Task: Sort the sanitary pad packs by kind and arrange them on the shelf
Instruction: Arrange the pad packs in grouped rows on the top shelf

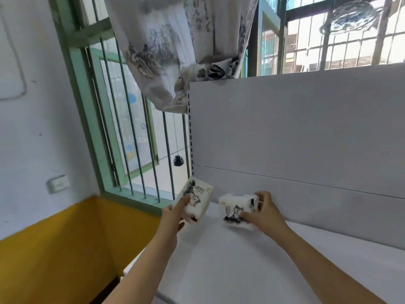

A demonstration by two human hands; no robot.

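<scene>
Two white sanitary pad packs with black ink-style print are over the far left corner of the white shelf (241,260). My left hand (175,213) grips the left pack (197,199), which is tilted with its top leaning toward the shelf's left edge. My right hand (262,212) holds the right pack (237,210) by its right end, thumb on the front face and fingers over the top. This pack lies on its side close to the back panel. The two packs are a small gap apart.
The shelf's white back panel (295,132) rises behind the packs, with a slotted upright (190,128) at its left edge. A barred green-framed window (131,128) and a printed curtain (166,51) are to the left. A pinecone (179,160) hangs on a string there.
</scene>
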